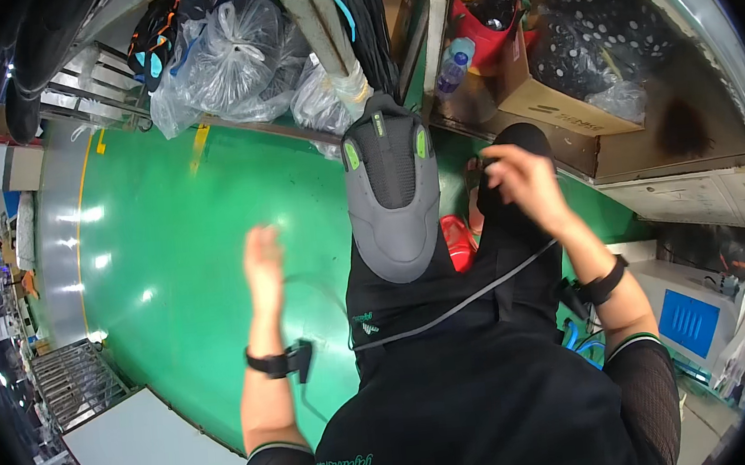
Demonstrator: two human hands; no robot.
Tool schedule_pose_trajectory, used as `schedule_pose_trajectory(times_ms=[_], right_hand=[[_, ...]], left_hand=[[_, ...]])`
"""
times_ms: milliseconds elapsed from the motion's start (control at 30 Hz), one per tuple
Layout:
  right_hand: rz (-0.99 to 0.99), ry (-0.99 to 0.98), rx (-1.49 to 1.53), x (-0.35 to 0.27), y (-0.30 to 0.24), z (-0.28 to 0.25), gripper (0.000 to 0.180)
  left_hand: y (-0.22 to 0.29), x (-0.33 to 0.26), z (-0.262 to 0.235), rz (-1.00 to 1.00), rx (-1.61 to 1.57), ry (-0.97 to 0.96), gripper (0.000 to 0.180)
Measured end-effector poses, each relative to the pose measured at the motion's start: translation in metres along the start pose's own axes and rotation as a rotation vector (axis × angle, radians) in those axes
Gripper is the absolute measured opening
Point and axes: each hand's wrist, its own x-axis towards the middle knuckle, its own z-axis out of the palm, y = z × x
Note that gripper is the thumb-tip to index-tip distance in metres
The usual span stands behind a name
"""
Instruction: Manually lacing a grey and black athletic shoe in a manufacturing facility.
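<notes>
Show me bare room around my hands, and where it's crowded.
Free: green floor between the left hand and the yellow line; the pale flat surface below the metal rack. Crowded: upper edge, with plastic bags and, right, a cardboard box.

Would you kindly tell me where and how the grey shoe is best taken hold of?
Probably across its middle, from the left: the grey shoe points toe-down in the picture, so its long sides face left and right, and the left hand is free beyond its unobstructed left side.

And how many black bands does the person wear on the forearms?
2: one black band on the left forearm, the other band on the right forearm.
</notes>
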Motion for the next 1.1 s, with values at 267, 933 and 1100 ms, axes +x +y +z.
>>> schedule_pose_trajectory(times_ms=[267, 933, 1100], right_hand=[[0.055, -0.154, 0.023, -0.002, 0.005, 0.085, 0.012], [-0.697, -0.408, -0.769, 0.029, -0.013, 0.068, 0.011], [-0.723, -0.386, -0.763, 0.032, -0.014, 0.067, 0.017]], left_hand=[[0.079, -0.038, 0.140, 0.070, 0.197, -0.388, 0.012], [0.083, -0.025, 0.120, 0.551, 0.905, -0.422, 0.013], [0.087, -0.003, 0.125, -0.061, 0.746, -0.637, 0.015]])
